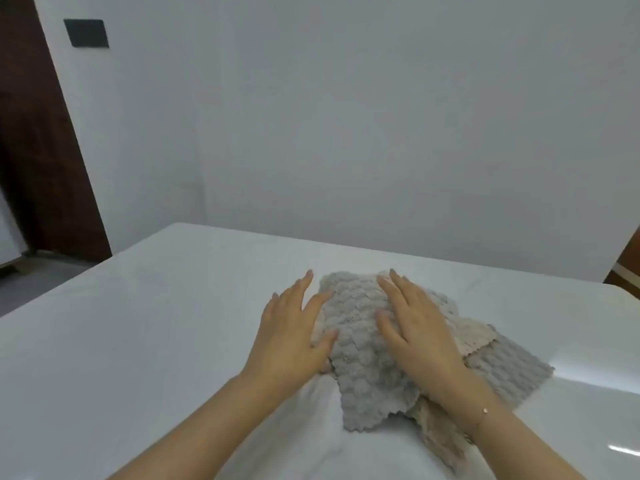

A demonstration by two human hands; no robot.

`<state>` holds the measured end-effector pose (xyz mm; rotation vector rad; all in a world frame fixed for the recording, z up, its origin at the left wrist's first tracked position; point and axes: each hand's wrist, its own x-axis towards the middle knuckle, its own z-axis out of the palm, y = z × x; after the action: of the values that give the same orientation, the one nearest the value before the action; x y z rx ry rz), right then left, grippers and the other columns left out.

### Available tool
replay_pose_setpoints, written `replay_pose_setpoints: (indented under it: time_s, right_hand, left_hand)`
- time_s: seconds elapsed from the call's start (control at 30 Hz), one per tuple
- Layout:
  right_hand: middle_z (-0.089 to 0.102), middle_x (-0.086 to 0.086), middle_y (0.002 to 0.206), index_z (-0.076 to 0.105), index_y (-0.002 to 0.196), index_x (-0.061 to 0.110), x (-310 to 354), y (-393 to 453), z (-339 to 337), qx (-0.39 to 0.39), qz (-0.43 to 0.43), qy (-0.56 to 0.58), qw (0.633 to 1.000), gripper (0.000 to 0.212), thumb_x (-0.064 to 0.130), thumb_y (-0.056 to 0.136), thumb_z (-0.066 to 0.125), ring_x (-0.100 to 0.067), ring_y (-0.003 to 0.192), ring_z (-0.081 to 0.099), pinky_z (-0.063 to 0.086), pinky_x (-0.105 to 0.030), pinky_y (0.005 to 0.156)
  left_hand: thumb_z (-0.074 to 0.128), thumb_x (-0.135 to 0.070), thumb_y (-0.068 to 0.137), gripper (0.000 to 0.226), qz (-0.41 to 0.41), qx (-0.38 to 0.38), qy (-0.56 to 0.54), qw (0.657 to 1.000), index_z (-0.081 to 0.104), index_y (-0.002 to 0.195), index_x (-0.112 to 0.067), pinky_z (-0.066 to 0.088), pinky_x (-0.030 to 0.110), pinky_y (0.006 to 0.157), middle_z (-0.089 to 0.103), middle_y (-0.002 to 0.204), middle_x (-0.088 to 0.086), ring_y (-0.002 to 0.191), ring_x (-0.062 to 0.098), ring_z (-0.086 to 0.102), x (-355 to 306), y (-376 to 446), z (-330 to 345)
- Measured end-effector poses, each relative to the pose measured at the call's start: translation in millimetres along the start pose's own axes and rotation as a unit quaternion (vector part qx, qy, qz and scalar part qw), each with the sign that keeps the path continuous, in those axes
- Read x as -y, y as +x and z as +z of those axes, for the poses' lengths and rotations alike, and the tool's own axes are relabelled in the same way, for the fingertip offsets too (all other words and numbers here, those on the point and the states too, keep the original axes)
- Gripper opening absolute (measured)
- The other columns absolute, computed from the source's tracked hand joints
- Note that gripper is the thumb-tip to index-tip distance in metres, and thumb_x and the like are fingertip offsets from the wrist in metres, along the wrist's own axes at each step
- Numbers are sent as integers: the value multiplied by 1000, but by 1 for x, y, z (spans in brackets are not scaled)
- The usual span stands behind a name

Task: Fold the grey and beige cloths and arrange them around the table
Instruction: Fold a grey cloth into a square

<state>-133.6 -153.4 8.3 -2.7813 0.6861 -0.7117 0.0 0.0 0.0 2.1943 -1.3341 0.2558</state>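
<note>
A loose heap of cloths sits near the middle of the white table (138, 341): a grey cloth (363, 348) lies rumpled on top, with beige cloth (474, 336) peeking out beneath. The left hand (294, 337) rests flat at the grey cloth's left edge, fingers straight; the right hand (412, 320) presses flat on top of it, gripping nothing. The top cloth probably wants separating first, then smoothing outward from the centre before matching corners.

The tabletop (138, 341) lies bare from seven to eleven o'clock and at three o'clock. The heap of cloths (363, 358) fills the middle, both hands flat on it. The wall (346, 133) closes twelve o'clock.
</note>
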Motion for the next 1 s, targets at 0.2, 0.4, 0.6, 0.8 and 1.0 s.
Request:
replay_pose_setpoints:
  time_s: [0.2,0.4,0.6,0.8,1.0]
  right_hand:
    - [25,5,155,36,143,26,-16,-24,-3,-3,-5,23,1000,47,39,99,37,-12,142,20,18,-30,114]
    - [44,8,141,49,134,23,-30,-18,-4,0,-11,49,999,40,37,97,42,-9,131,34,28,-23,103]
    - [50,12,132,55,128,25,-46,-13,-1,37,-42,42,998,37,41,95,45,-5,123,40,27,-16,97]
    - [33,23,145,43,137,41,-56,-13,-10,142,-87,87,982,67,70,76,54,5,132,25,22,-21,108]
    - [14,24,152,20,146,45,-47,-15,-14,192,-124,37,973,90,70,70,62,2,138,11,10,-25,114]
  left_hand:
    - [55,-36,92,29,-74,-4,-144,987,58,120,-26,36,12,84,55,122,-14,107,1,53,-19,-28,21]
    - [66,-36,85,28,-79,-30,-211,974,61,111,-27,43,18,87,55,108,-14,98,1,54,-21,-19,53]
    - [70,-34,81,14,-60,-69,-228,969,61,73,-28,47,28,71,56,80,-14,81,9,56,-9,-2,68]
    - [69,-29,81,12,-22,-132,-253,958,61,72,-24,39,20,75,60,80,-10,87,12,53,-5,-7,52]
    - [70,-13,83,14,-17,-133,-326,936,60,72,-11,40,8,80,69,97,-9,100,7,60,-11,-9,36]
